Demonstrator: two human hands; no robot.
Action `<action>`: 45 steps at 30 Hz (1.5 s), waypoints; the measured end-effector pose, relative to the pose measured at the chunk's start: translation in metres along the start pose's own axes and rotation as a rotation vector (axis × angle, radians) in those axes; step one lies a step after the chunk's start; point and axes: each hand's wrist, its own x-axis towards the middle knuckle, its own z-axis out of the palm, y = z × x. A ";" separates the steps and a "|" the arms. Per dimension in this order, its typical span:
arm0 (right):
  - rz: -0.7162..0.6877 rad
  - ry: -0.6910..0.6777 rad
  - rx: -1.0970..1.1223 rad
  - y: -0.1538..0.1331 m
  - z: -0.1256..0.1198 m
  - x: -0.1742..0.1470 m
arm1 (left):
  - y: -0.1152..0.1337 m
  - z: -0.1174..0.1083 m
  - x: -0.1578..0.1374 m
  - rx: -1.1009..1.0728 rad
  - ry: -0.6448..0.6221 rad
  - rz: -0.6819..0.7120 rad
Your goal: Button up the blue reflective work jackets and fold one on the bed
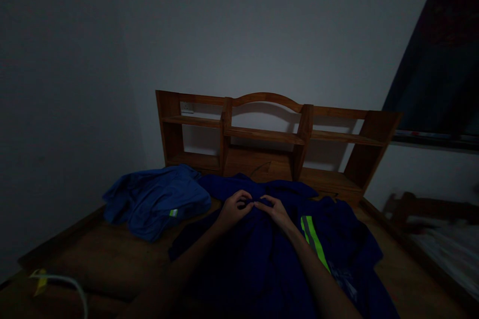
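A dark blue work jacket (258, 259) lies spread and wrinkled in front of me, with a yellow-green and grey reflective strip (314, 241) on its right part. My left hand (236, 208) and my right hand (277, 213) meet near its upper middle. On both, thumb and fingers are bent in a pinch on the cloth, the thumb tips almost touching. Whatever small detail lies between the fingertips is too dark to make out. To the left rests a crumpled lighter blue garment (157, 199) with a small reflective patch, apart from my hands.
Both garments lie on a wooden surface (93, 254) with a raised edge. Behind stands a wooden shelf headboard (265, 134) against the wall. A pale cable (71, 280) curves at the lower left. On the right are a dark window (441, 60) and another wooden frame (430, 207).
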 end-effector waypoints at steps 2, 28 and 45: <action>0.005 0.012 -0.009 0.001 0.000 0.001 | -0.001 0.000 0.000 -0.013 -0.003 -0.008; -0.064 -0.008 -0.035 0.001 0.002 0.003 | -0.007 -0.001 0.003 0.036 0.031 -0.035; -0.205 0.003 -0.189 0.005 -0.002 0.005 | -0.016 0.003 0.003 0.036 -0.066 -0.109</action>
